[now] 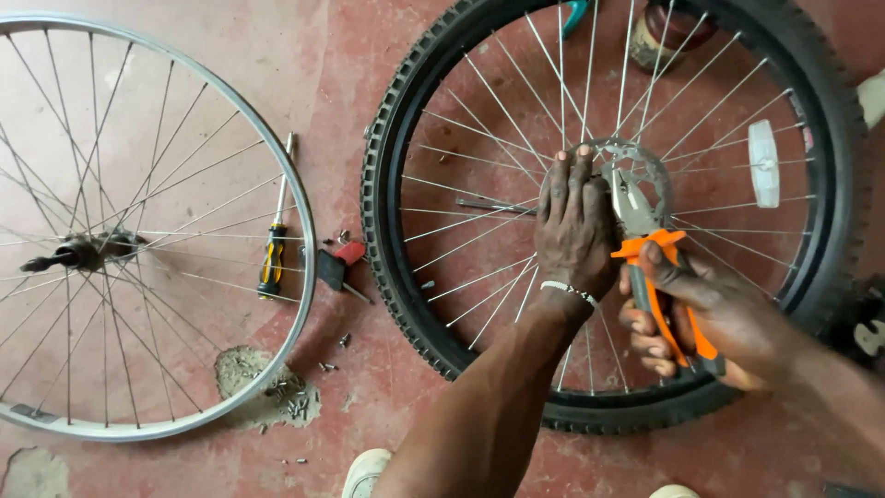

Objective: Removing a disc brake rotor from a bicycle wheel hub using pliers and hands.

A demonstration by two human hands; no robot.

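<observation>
Gripping 1 pliers – R hand, L hand on hub, 2 wheels

Matt knobbly rubber tyre; shiny metal spokes; pliers with glossy orange plastic handles.

Bicycle repair workshop, work done on worn red concrete floor, bare spoked rim, tyred wheel, screwdriver, pliers, loose small metal parts scattered in floor pit
</observation>
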